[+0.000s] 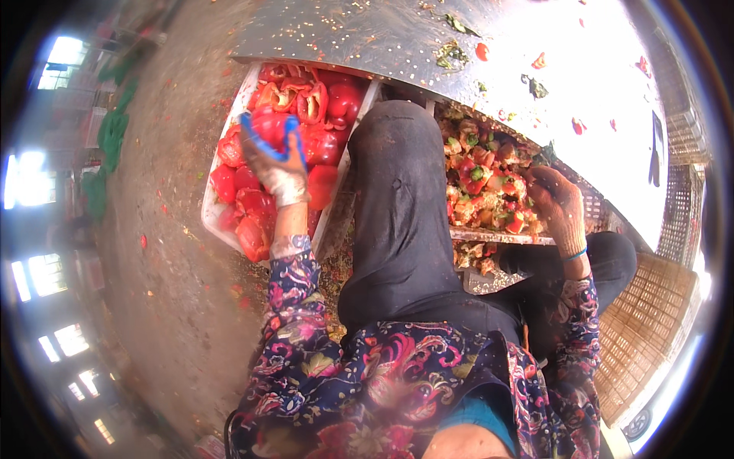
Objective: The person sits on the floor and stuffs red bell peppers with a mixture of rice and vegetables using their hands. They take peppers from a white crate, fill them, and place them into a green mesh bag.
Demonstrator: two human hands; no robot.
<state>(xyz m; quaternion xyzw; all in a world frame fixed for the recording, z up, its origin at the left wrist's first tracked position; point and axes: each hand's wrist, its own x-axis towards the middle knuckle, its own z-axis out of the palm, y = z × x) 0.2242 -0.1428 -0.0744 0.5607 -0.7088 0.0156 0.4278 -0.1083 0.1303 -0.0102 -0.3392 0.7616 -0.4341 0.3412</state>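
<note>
My left hand [278, 163], in a glove with blue on the fingers, is over a white crate [211, 209] heaped with red bell peppers, several cut open. Its thumb and fingers lie on either side of a red bell pepper [269, 127]. On the other side of my knee, my right hand [556, 198] wears a pale orange-stained knit glove. Its fingers are curled at the edge of a crate of pepper cores and scraps [481, 172]. Whether anything sits inside those curled fingers is hidden.
A metal table [367, 34] with seeds, leaf bits and red scraps spans the far side. A dark, narrow tool [655, 149] lies near its right end. Plastic baskets [645, 333] stand at right. Scraps dot the concrete floor [172, 275]. My bent knee [395, 149] rises between the crates.
</note>
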